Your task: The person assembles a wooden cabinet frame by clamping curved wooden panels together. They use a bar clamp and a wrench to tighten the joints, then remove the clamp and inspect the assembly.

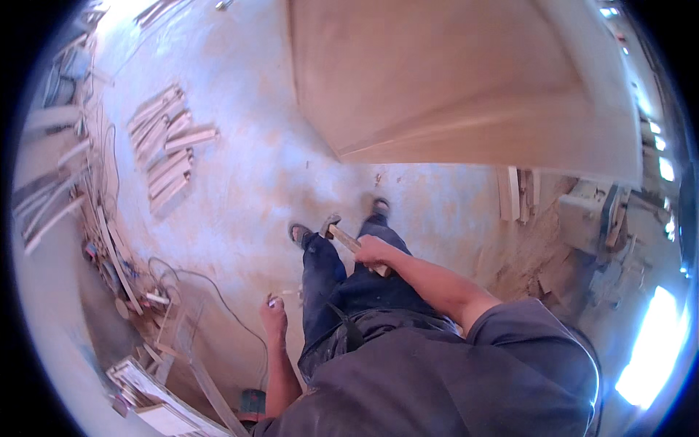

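Observation:
My right hand is wrapped round the wooden handle of a hammer. The hammer's metal head points away from me, in front of my legs and above the floor. Off to the left of my legs, my left hand is closed with its fingers curled. A small pale bit shows at its fingertips, too small to name. Beyond my feet a large brown wooden panel spans the upper right, apart from both hands.
Several short wood pieces lie in a pile on the floor at the far left. Scrap wood and a cable run along the left side. At right stand a machine, upright boards and sawdust. A wooden frame is at the lower left.

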A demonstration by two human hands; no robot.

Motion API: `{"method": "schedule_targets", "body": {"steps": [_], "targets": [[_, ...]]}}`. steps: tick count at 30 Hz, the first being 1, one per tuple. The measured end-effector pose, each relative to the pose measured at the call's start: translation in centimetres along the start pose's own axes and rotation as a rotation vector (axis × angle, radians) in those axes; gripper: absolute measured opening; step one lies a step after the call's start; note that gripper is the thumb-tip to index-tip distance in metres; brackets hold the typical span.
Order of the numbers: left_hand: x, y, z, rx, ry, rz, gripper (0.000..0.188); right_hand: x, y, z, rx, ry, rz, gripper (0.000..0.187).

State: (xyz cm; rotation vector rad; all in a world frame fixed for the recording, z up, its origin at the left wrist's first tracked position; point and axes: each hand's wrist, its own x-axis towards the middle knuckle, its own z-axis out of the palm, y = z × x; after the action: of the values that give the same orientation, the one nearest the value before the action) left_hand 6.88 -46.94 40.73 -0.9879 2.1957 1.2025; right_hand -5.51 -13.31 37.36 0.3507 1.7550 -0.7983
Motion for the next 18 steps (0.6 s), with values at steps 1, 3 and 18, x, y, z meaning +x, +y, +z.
{"method": "schedule_targets", "body": {"steps": [1, 3, 18], "targets": [[-0.9, 3.3, -0.1, -0.013, 0.028, 0.049, 0.044, -1.1, 2.1, -0.7, -0.067, 0.037, -0.015, 0.025], [-1.5, 7.9, 1.7, -0.232, 0.109, 0.175, 0.040, -2.5, 6.3, -2.8, -0.212, 0.085, -0.096, 0.028], [-28.3, 64.3, 21.5, 0.669, 0.758, 1.978, 0.050, -9.2, 40.8, -13.4, 1.987, 0.248, 0.084, 0.016]]}}
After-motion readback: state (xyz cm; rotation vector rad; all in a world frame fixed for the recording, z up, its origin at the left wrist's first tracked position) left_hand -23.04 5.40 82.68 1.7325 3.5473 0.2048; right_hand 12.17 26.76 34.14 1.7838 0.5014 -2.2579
